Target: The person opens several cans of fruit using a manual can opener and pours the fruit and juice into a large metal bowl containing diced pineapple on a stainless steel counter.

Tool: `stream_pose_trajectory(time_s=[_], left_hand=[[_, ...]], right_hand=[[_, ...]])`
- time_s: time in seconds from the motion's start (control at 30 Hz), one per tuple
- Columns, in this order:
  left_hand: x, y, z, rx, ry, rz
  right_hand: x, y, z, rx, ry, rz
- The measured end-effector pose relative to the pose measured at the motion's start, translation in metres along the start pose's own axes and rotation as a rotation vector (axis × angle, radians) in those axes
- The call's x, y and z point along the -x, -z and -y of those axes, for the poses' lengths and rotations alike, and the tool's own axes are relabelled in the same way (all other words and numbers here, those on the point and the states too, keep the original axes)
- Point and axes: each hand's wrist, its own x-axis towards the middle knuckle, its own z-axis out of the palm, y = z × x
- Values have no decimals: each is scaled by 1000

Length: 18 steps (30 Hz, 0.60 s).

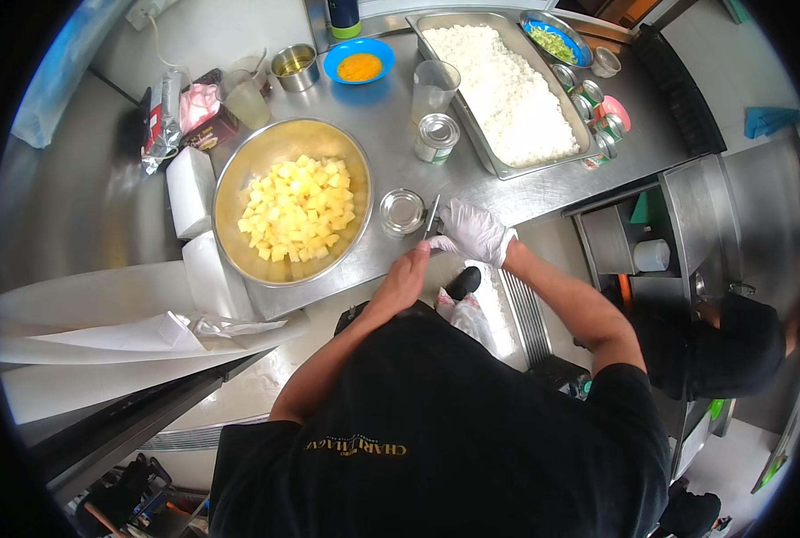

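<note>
At the table's front edge, a slim metal tool (432,215) stands between my hands; its exact kind is hard to make out. My bare left hand (403,276) has its fingertips at the tool's lower end. My right hand (477,232), in a translucent white glove, curls around the tool's other side, its fingers partly hidden. Just left of the tool is a closed tin can (402,212), seen from above. Another tin can (437,138) with a label stands farther back. A large steel bowl (366,222) holding diced yellow pieces (295,208) is to the left.
A deep steel pan (500,171) of white rice-like grains occupies the back right, with several small cans (591,91) beside it. Clear plastic jugs (435,87), a blue plate (383,50) and a steel pot (295,77) stand behind. A person in black (722,343) is at right.
</note>
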Motion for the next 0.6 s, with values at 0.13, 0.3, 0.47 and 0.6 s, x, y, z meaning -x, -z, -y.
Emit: stream_pose_trajectory(time_s=[0.13,0.3,0.47,0.6], left_hand=[[0,0,1,-2,42,2],[-5,-1,7,-36,-59,-51],[-5,-2,13,-46,-34,-39],[-7,2,4,-102,21,-35]], right_hand=[[-1,-14,-17,-37,150,-157],[-8,-37,-27,45,165,-215],[-13,-48,-31,-92,132,-199],[-19,-70,-13,-377,-172,-279]])
